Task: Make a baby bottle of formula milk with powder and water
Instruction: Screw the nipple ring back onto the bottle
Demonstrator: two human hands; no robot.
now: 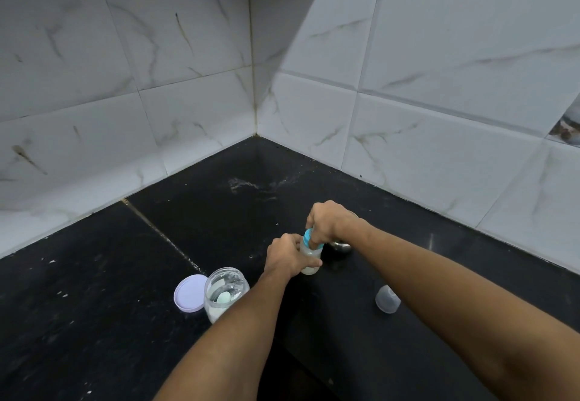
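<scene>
Black stone counter (94, 322) in a tiled corner. Baby bottle (310, 257) stands on it, left hand (290, 259) wrapped round the body, right hand (329, 223) clamped on the blue collar (309, 237). Looks light, smooth plastic, probably slippery, so hold the body low.

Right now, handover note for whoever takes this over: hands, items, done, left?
Left hand grips the baby bottle body, upright on the counter.
Right hand is on the blue collar at its top.
Powder jar stands open, scoop inside; its lid lies beside it. Clear cap sits apart, to the right.
Done: bottle holds whitish contents.
Left: tighten collar, shake, fit cap, close jar.
</scene>
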